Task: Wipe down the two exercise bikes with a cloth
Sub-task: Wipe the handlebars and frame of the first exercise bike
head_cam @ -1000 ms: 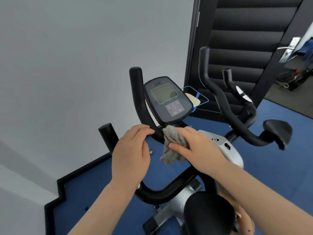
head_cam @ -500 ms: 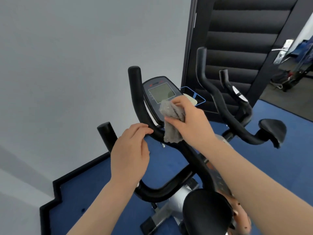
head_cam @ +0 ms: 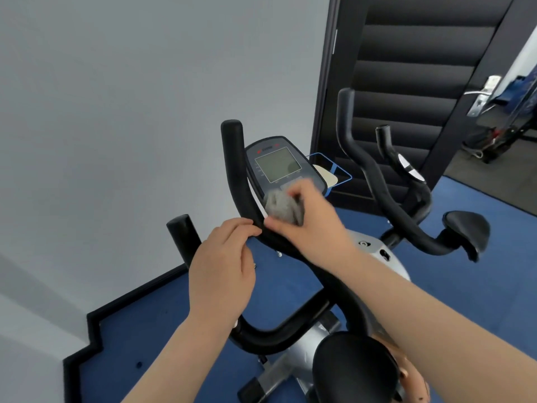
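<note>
The near exercise bike has black curved handlebars (head_cam: 236, 175) and a dark console (head_cam: 279, 162) with a grey screen. My right hand (head_cam: 308, 225) grips a bunched grey cloth (head_cam: 283, 206) and presses it against the console's lower edge, over the buttons. My left hand (head_cam: 222, 271) is curled round the handlebar where it bends below the console. A second bike (head_cam: 386, 196) with black bars and a black saddle (head_cam: 465, 231) stands behind and to the right. The near bike's saddle (head_cam: 351, 370) is at the bottom.
A grey wall is close on the left. A dark louvred door (head_cam: 406, 77) stands behind the bikes, with an open doorway and a metal handle (head_cam: 481, 97) to the right. Blue carpet (head_cam: 290, 286) with black skirting covers the floor.
My right hand carried the cloth up from below the console onto its face, then slid back down to the lower edge. My left hand kept its hold on the handlebar.
</note>
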Demonstrator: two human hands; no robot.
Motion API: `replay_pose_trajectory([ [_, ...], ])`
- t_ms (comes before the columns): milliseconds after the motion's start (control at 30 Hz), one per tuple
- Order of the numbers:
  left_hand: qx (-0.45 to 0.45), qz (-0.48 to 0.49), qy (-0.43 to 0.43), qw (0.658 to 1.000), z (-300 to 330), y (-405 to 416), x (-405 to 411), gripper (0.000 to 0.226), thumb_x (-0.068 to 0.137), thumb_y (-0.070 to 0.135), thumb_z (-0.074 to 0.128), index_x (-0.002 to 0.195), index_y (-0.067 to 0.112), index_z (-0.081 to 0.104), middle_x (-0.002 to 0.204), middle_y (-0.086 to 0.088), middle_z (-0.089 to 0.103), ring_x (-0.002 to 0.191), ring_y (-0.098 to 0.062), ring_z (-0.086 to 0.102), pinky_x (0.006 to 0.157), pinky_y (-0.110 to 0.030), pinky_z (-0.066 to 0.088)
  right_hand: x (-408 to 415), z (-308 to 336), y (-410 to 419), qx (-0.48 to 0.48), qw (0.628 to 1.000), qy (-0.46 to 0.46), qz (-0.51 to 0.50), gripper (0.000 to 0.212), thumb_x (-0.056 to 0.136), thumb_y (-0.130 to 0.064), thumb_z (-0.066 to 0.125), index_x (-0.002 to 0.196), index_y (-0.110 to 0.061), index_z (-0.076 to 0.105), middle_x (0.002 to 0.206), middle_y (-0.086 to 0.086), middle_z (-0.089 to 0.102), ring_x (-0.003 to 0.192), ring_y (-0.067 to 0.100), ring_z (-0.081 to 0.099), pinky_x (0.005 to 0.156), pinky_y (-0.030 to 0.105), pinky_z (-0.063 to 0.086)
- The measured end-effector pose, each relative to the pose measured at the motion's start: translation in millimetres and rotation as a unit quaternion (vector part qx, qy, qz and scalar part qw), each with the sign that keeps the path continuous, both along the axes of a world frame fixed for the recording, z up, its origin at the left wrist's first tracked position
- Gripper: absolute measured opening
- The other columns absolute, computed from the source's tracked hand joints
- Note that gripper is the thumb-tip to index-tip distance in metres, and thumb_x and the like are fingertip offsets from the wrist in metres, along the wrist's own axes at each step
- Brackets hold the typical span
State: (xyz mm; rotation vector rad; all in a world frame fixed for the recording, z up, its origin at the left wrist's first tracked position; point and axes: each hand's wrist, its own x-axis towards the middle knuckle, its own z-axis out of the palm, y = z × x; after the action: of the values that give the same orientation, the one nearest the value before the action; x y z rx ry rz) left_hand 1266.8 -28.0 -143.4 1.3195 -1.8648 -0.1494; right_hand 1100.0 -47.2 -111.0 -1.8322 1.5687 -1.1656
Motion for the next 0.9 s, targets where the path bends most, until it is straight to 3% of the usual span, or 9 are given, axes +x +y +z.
replay_pose_trajectory([
  [100, -0.003, 0.001, -0.005, 1.000, -0.4, -0.6, 0.3, 0.039, 0.086, 0.016, 0.034, 0.101, 0.024, 0.069, 0.116, 0.018, 0.061, 0.088, -0.002, 0.055, 0.067, -0.017, 0.040, -3.5, -10.9, 15.9, 0.062, 0.995, -0.045, 0.059, 0.039, 0.079, -0.068, 0.050, 0.090, -0.030, 0.053, 0.076, -0.015, 0.061, 0.067, -0.003, 0.052, 0.062, 0.009, 0.041],
  [167, -0.002, -0.002, -0.009, 1.000, -0.4, -0.9, -0.5, 0.037, 0.087, 0.014, 0.036, 0.100, 0.022, 0.069, 0.116, 0.017, 0.062, 0.083, -0.002, 0.054, 0.066, -0.015, 0.039, -8.4, -3.3, 6.7, 0.060, 0.997, -0.040, 0.042, 0.046, 0.085, -0.070, 0.038, 0.084, -0.028, 0.058, 0.073, -0.017, 0.060, 0.065, -0.004, 0.051, 0.061, 0.011, 0.040],
  [300, -0.006, 0.003, -0.006, 1.000, -0.3, 0.1, -0.1, 0.041, 0.087, 0.021, 0.031, 0.100, 0.021, 0.070, 0.112, 0.015, 0.062, 0.088, -0.004, 0.056, 0.066, -0.022, 0.045, 4.4, -7.8, -1.9, 0.068, 0.993, 0.078, 0.049, 0.030, 0.089, -0.058, 0.053, 0.091, -0.031, 0.040, 0.066, -0.012, 0.050, 0.053, 0.002, 0.047, 0.052, 0.017, 0.039],
  [400, -0.007, 0.012, -0.006, 1.000, -0.7, 0.4, 0.6, 0.037, 0.087, 0.018, 0.033, 0.097, 0.022, 0.069, 0.108, 0.015, 0.063, 0.088, -0.004, 0.055, 0.066, -0.020, 0.044, -2.2, -21.2, 14.3, 0.006, 0.985, 0.148, 0.084, 0.027, 0.092, -0.046, 0.055, 0.099, -0.036, 0.031, 0.075, -0.017, 0.047, 0.063, -0.003, 0.049, 0.053, 0.017, 0.034],
  [533, 0.001, 0.020, -0.010, 1.000, -2.5, -1.0, 0.4, 0.031, 0.088, 0.001, 0.048, 0.097, 0.023, 0.068, 0.108, 0.016, 0.063, 0.071, -0.001, 0.045, 0.063, -0.011, 0.032, -28.3, -14.6, 13.9, 0.031, 0.984, 0.112, 0.132, 0.022, 0.093, -0.036, 0.058, 0.101, -0.040, 0.037, 0.081, -0.017, 0.049, 0.067, 0.003, 0.046, 0.060, 0.017, 0.035],
  [633, -0.006, 0.015, -0.013, 1.000, -2.9, -1.2, 0.6, 0.030, 0.088, 0.002, 0.047, 0.097, 0.022, 0.068, 0.107, 0.015, 0.063, 0.076, -0.004, 0.052, 0.062, -0.018, 0.040, -6.7, -15.8, 7.1, 0.005, 0.990, 0.070, 0.120, 0.019, 0.094, -0.031, 0.056, 0.105, -0.038, 0.042, 0.092, -0.019, 0.050, 0.079, 0.000, 0.051, 0.065, 0.017, 0.039],
  [767, -0.006, 0.013, -0.005, 1.000, -1.9, -0.1, 1.0, 0.030, 0.088, 0.004, 0.046, 0.096, 0.023, 0.068, 0.107, 0.016, 0.063, 0.073, -0.003, 0.049, 0.063, -0.019, 0.040, -12.6, -31.5, 21.8, -0.051, 0.985, 0.110, 0.119, 0.023, 0.091, -0.020, 0.058, 0.112, -0.021, 0.049, 0.108, -0.008, 0.050, 0.097, 0.011, 0.051, 0.081, 0.033, 0.045],
  [900, -0.003, 0.015, -0.011, 1.000, -2.7, -0.1, 0.6, 0.029, 0.088, 0.003, 0.047, 0.096, 0.022, 0.068, 0.107, 0.015, 0.063, 0.068, -0.002, 0.044, 0.063, -0.014, 0.033, -27.4, -19.8, 17.5, -0.023, 0.987, 0.103, 0.121, 0.021, 0.091, -0.023, 0.058, 0.108, -0.031, 0.049, 0.103, -0.021, 0.048, 0.092, -0.001, 0.050, 0.074, 0.016, 0.036],
])
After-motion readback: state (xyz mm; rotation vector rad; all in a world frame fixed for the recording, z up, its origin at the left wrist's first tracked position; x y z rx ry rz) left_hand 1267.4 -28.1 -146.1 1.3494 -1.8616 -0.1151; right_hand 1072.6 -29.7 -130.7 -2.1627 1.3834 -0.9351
